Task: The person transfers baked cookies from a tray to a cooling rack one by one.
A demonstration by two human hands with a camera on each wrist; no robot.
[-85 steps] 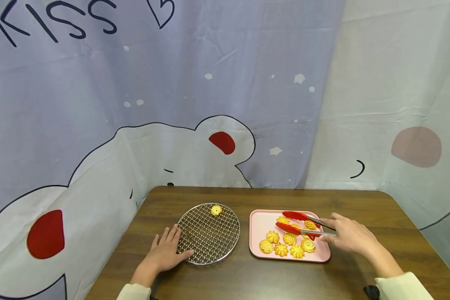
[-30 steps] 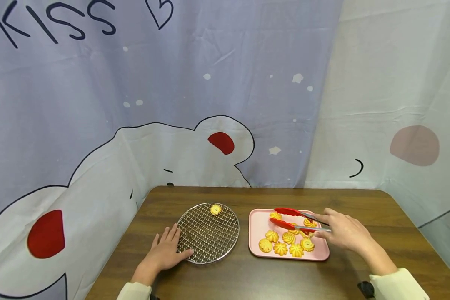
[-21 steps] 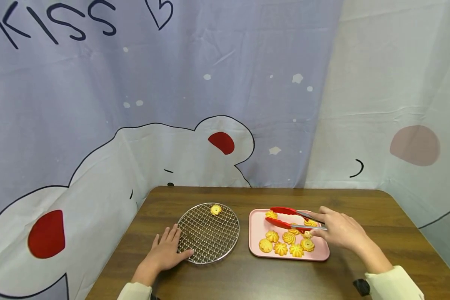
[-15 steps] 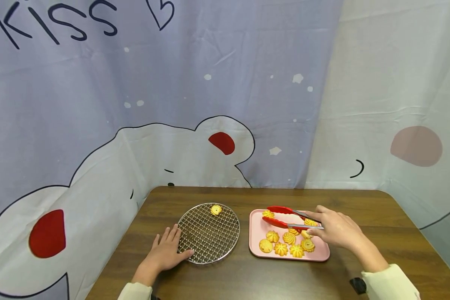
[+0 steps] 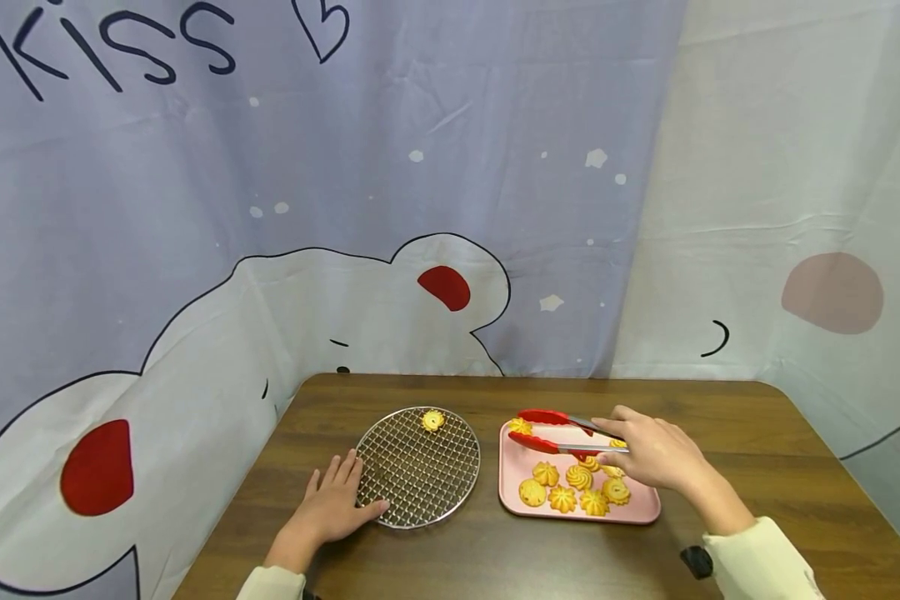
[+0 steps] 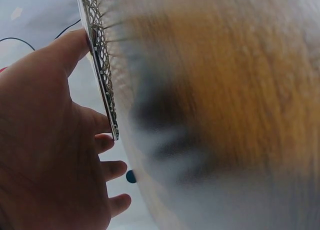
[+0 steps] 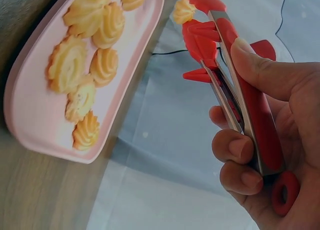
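Observation:
Red-tipped tongs (image 5: 547,444) are gripped by my right hand (image 5: 652,450), above the pink tray (image 5: 505,492). A yellow cookie (image 5: 520,427) sits between the tong tips over the tray's back left corner; in the right wrist view the cookie (image 7: 184,10) is off the tray, with fingers and thumb curled round the tongs (image 7: 255,105). My left hand (image 5: 330,507) rests with spread fingers on the left edge of the round wire rack (image 5: 418,475). In the left wrist view the hand (image 6: 55,135) touches the rack's rim (image 6: 102,85).
One cookie (image 5: 432,420) lies at the back of the rack. Several cookies (image 5: 579,477) lie on the tray. Both stand on a brown wooden table (image 5: 450,567), with a printed curtain (image 5: 555,208) behind it.
My right hand has moved left with the tongs, and the cookie between their tips has travelled left over the tray. The left hand and the rack have stayed in place.

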